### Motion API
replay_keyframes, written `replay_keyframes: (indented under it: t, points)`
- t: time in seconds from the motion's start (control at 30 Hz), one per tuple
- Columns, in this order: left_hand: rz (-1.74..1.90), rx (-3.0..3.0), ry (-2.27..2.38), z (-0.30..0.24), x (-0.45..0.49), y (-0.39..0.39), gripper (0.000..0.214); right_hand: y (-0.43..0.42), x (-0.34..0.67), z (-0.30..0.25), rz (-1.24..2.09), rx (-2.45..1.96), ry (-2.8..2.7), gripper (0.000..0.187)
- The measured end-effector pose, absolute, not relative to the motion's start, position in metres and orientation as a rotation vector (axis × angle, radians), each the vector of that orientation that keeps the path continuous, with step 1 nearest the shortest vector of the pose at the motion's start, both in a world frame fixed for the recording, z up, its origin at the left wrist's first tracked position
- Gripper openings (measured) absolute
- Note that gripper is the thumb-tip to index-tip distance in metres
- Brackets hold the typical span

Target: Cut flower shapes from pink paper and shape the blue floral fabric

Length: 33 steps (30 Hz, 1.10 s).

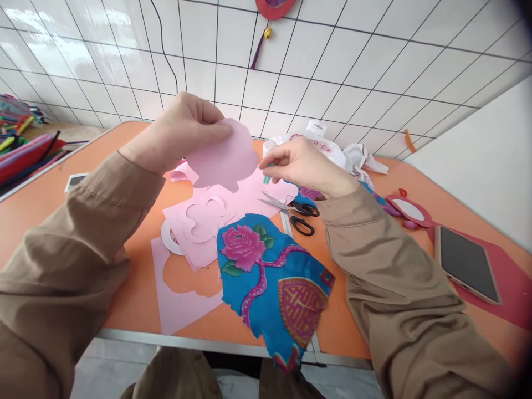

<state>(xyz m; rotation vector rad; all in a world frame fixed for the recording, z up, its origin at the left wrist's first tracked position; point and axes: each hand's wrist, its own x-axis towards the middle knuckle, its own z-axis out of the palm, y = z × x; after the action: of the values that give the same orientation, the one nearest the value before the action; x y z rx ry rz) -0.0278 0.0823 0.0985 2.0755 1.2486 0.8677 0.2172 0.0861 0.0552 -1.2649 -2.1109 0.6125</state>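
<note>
My left hand pinches a pink paper cutout with a scalloped edge and holds it up above the table. My right hand is just beside the cutout's right edge, thumb and fingers pressed together; what they grip, if anything, I cannot make out. A small green bit shows under those fingertips. Below lie pink paper sheets with shapes cut out of them. Scissors with black handles rest partly open on the paper. Nearer me is a blue floral fabric piece with ragged edges.
A white tape roll sits partly under the paper. A white plastic bag stands at the back by the tiled wall. A phone lies on red paper at right. Colourful pipe cleaners are at far left.
</note>
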Motion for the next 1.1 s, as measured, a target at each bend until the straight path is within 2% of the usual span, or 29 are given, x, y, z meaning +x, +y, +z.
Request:
replay_keyframes:
  t: [0.17,0.33,0.47,0.67,1.1]
  points:
    - [0.683,1.993,1.102,0.092,-0.033,0.095,0.037,0.096,0.212,0.043,0.582,-1.419,-2.288,0.021]
    - [0.285,1.909,1.328,0.06,-0.037,0.127,0.026,0.107,0.213,0.029,0.582,-1.412,-2.187,0.016]
    - [0.014,2.164,1.518,0.04,-0.04,0.142,0.021,0.115,0.214,0.016,0.577,-1.361,-2.067,0.016]
    - [-0.041,2.627,1.734,0.034,-0.03,0.141,0.046,0.115,0.211,0.011,0.683,-1.336,-2.24,0.026]
    - [-0.234,2.479,1.357,0.064,-0.017,0.112,0.022,0.102,0.211,0.03,0.667,-1.432,-2.463,0.022]
